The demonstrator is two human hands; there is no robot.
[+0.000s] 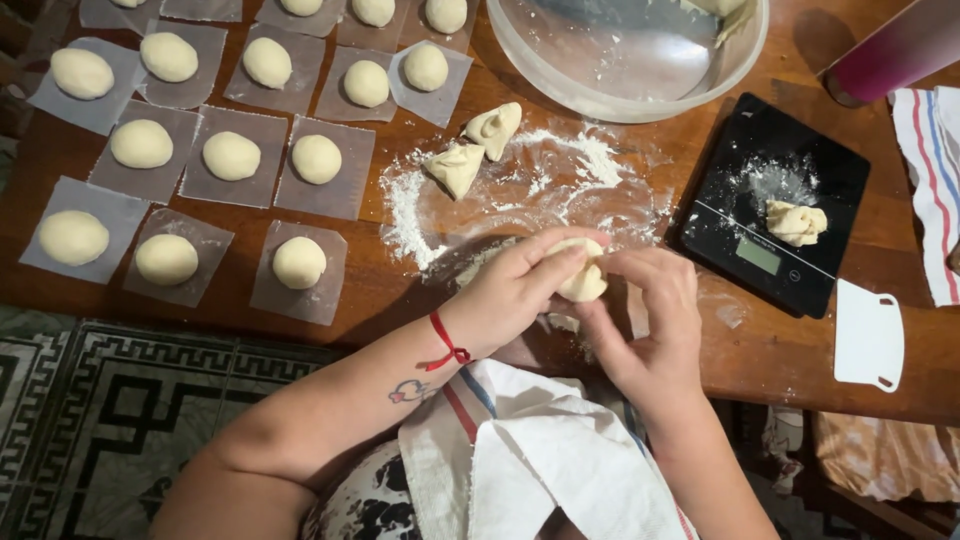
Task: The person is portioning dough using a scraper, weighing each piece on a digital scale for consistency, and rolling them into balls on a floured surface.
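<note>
Your left hand (515,285) and right hand (650,320) pinch one dough piece (583,283) between their fingertips, just above the floured table edge (400,300). It looks soft, light and tacky; cup it underneath, pressing gently.

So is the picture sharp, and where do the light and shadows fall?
Head view: mostly sharp; light glares off the bowl. Both hands, left and right, pinching the dough, cast a dark shadow onto the floured table beneath them. The scale reads clearly. Edges bend slightly from a wide lens; the cup at the top right looks soft.
</note>
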